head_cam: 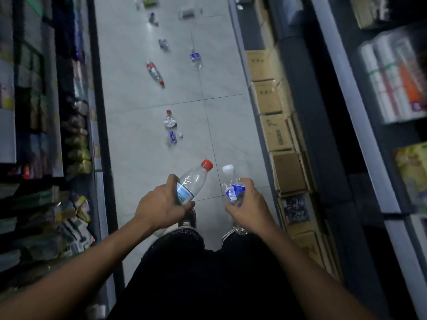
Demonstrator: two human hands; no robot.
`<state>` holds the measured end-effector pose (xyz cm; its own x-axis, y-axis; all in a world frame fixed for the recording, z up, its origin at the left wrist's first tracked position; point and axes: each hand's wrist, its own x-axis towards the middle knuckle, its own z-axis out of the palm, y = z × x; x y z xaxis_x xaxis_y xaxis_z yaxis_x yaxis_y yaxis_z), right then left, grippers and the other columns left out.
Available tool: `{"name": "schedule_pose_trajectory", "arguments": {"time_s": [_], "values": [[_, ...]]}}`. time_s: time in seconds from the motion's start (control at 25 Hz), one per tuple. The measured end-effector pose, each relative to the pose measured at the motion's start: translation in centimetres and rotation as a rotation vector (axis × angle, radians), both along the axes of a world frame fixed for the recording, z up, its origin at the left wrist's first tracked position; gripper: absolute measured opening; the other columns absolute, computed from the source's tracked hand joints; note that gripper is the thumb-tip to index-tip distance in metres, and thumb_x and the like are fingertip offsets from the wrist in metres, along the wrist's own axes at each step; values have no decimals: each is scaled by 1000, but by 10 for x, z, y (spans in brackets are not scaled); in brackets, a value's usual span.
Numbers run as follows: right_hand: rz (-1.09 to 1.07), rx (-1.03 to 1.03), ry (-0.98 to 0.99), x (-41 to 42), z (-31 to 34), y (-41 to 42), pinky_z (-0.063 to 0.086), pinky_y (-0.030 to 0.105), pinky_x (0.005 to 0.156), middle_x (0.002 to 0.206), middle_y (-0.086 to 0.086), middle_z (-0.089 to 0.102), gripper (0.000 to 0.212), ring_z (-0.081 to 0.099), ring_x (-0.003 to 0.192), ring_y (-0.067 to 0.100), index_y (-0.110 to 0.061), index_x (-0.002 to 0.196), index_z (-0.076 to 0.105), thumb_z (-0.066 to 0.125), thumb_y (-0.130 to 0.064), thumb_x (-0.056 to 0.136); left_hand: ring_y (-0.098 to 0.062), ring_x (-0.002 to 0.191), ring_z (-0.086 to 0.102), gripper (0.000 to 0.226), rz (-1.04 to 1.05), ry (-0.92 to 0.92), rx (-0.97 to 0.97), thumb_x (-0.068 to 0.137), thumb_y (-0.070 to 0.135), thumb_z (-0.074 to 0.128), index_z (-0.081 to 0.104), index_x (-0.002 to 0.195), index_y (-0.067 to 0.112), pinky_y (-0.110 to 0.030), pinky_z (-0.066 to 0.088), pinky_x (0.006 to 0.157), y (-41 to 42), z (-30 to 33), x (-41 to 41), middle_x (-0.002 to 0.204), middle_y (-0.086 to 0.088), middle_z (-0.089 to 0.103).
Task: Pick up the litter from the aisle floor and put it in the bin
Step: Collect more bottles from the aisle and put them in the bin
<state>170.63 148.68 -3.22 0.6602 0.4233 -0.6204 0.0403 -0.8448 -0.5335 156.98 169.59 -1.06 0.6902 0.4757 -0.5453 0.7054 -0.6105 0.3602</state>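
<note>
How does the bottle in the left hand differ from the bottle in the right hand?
The left hand grips a red-capped bottle with a smooth body and a green-blue label. The right hand grips a white-capped bottle that is crumpled, with a dark blue label. Both are clear plastic with caps on.

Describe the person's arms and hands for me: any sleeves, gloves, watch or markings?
Both forearms are bare up to the frame edge, with no sleeves in view. The left hand and right hand wear no gloves. No watch, ring, band or marking shows on either wrist.
</note>
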Motion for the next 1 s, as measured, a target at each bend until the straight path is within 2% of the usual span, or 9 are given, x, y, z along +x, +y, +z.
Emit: {"name": "schedule_pose_trajectory", "arguments": {"time_s": [0.16,0.32,0.6,0.76,0.84,0.92,1.0], "values": [[-205,-48,-46,-60,8,-26,54,35,83,110,-1,61,76,60,97,18,-37,135,36,77,-42,71,-23,71,63,61,-160,2,-51,73,76,55,35,111,33,-36,53,64,8,4,-25,89,3,66],[-407,-53,-81,-128,18,-60,48,31,79,109,-3,63,72,60,92,18,-34,133,40,79,-42,73,-25,71,62,67,-403,34,-52,71,81,47,35,114,31,-36,51,63,-5,7,-30,88,1,65],[-802,-39,-135,-247,22,-122,50,32,81,113,-5,65,65,62,98,21,-34,126,43,79,-41,72,-25,70,58,54,-830,-24,-33,82,66,63,38,113,29,-33,43,61,-77,21,-22,86,1,60],[-1081,-54,-193,-339,25,-163,42,27,75,110,-7,65,64,59,90,18,-33,126,46,80,-40,72,-22,69,57,55,-1111,-55,-21,82,62,68,38,112,28,-30,40,59,-147,29,-46,88,2,61],[-1208,-57,-208,-388,26,-181,43,26,75,108,-8,64,65,59,89,16,-32,126,47,81,-40,72,-20,70,55,56,-1237,-50,-23,82,57,71,40,116,25,-29,38,56,-184,32,-66,91,0,62],[-1372,-45,-217,-441,30,-195,48,28,76,105,-10,64,63,62,88,13,-33,125,48,81,-39,71,-21,72,57,57,-1356,-48,-36,82,57,72,39,117,27,-28,41,56,-222,34,-93,93,0,64],[-1542,-46,-215,-485,32,-199,53,30,77,102,-13,65,58,64,86,12,-35,122,49,79,-38,72,-24,75,62,56,-1483,-51,-59,80,62,71,36,113,32,-33,48,63,-252,34,-117,96,-2,69]]}}
